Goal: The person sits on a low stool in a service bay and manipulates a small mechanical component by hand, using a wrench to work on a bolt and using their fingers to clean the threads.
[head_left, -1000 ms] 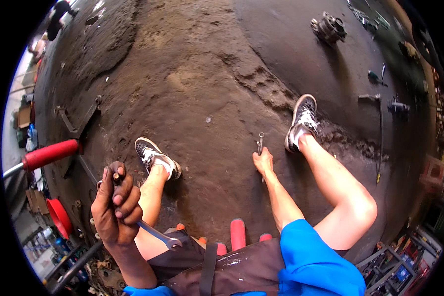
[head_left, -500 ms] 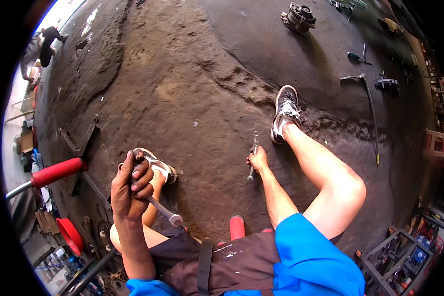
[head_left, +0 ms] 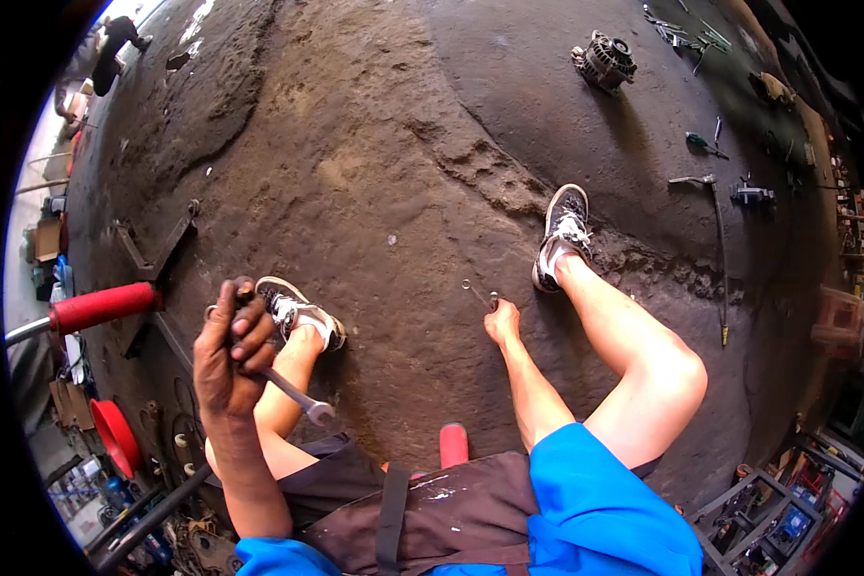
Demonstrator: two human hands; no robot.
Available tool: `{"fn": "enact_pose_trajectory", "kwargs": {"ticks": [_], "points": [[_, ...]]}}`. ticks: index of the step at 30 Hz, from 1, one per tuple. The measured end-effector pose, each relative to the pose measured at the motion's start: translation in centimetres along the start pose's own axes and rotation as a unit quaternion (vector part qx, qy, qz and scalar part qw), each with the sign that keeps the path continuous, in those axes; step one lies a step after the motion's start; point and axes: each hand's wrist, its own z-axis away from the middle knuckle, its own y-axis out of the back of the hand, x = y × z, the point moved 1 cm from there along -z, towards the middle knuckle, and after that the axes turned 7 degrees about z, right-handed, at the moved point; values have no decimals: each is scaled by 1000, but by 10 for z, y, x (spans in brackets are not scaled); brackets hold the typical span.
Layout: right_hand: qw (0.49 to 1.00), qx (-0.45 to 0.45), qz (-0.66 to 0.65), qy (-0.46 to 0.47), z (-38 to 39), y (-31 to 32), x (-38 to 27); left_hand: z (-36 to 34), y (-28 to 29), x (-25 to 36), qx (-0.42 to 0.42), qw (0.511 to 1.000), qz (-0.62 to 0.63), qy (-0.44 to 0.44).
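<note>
My left hand (head_left: 232,360), dark with grime, is raised over my left leg, fingers curled round an open-end wrench (head_left: 300,396); a small metal piece (head_left: 245,290) shows between its fingertips. My right hand (head_left: 504,324) is low between my legs, closed on what look like two thin wrenches (head_left: 482,294), their ring ends pointing up-left. I sit with both legs apart, my shoes (head_left: 562,235) on the grimy floor (head_left: 355,221), a dark apron (head_left: 451,504) across my lap.
An alternator (head_left: 605,62) and scattered tools (head_left: 710,190) lie front right. A red padded bar (head_left: 106,307), metal linkage (head_left: 168,245) and red basin (head_left: 115,437) are left. A metal rack (head_left: 758,523) is lower right. Another person (head_left: 115,53) works at upper left.
The wrenches in my right hand have tipped from nearly upright toward the left. My left hand has risen slightly, still gripping its wrench. The whole view has shifted a little.
</note>
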Motion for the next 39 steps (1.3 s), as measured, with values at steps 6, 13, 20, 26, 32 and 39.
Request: {"fn": "enact_pose_trajectory", "kwargs": {"ticks": [6, 13, 20, 26, 32, 39], "points": [[998, 44, 37, -34, 0, -7, -2, 6, 11, 20, 0, 999, -9, -44], [994, 90, -42, -42, 0, -11, 10, 7, 16, 18, 1, 999, 0, -34], [937, 49, -332, -96, -8, -6, 21, 11, 21, 20, 4, 999, -2, -44], [968, 80, -229, -70, -16, 2, 19, 11, 18, 23, 14, 998, -4, -54], [988, 85, -117, -62, -14, 9, 3, 13, 17, 22, 14, 998, -3, -54], [982, 132, 64, -117, -6, 3, 24, 9, 17, 20, 37, 998, -12, -51]]}}
